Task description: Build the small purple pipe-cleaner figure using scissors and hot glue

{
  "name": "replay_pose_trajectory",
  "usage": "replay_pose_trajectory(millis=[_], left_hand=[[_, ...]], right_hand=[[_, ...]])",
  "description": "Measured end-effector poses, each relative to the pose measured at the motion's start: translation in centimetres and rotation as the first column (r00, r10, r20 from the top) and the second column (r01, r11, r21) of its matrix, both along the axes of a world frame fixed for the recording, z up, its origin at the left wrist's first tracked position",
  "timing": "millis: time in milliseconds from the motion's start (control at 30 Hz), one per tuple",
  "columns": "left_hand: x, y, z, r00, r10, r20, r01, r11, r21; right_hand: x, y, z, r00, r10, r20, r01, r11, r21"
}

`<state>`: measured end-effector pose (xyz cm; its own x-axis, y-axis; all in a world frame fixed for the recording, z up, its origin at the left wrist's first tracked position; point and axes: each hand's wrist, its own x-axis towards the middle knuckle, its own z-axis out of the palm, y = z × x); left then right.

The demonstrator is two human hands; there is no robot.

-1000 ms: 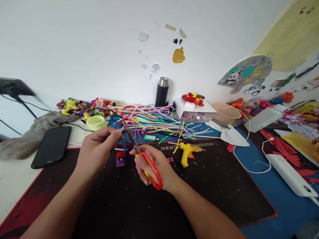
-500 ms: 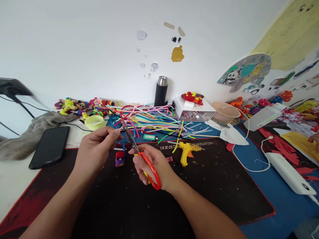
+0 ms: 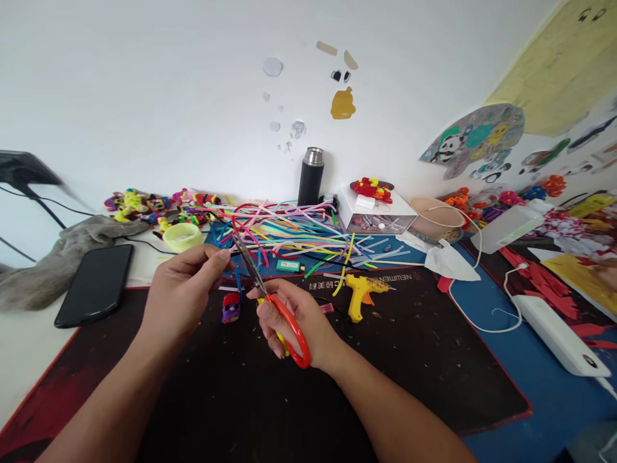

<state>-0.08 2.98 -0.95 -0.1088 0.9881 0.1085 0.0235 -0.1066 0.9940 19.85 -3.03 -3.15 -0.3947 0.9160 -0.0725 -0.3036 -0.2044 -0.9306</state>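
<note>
My right hand grips red-handled scissors, fingers through the loops, the blades pointing up and left. My left hand is pinched closed just left of the blade tips, holding a thin dark strand that I cannot name. Both hands hover over a black desk mat. A small purple and red craft piece lies on the mat between the hands. Behind them spreads a pile of coloured pipe cleaners.
A yellow glue gun lies right of the scissors. A black phone, grey cloth and yellow tape roll sit at left. A black flask, white box, bowl and white power strip stand behind and right.
Both hands and the scissors stay almost where they were; the view has shifted slightly. At the far right edge another person's hand has come partly into view.
</note>
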Motion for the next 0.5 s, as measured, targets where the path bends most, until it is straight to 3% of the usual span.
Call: replay_pose_trajectory(millis=[500], left_hand=[[0.13,-0.23,0.41,1.0,-0.001,-0.019,0.001,1.0,0.015]], right_hand=[[0.04,-0.05,0.37,1.0,0.002,0.011,-0.002,1.0,-0.001]])
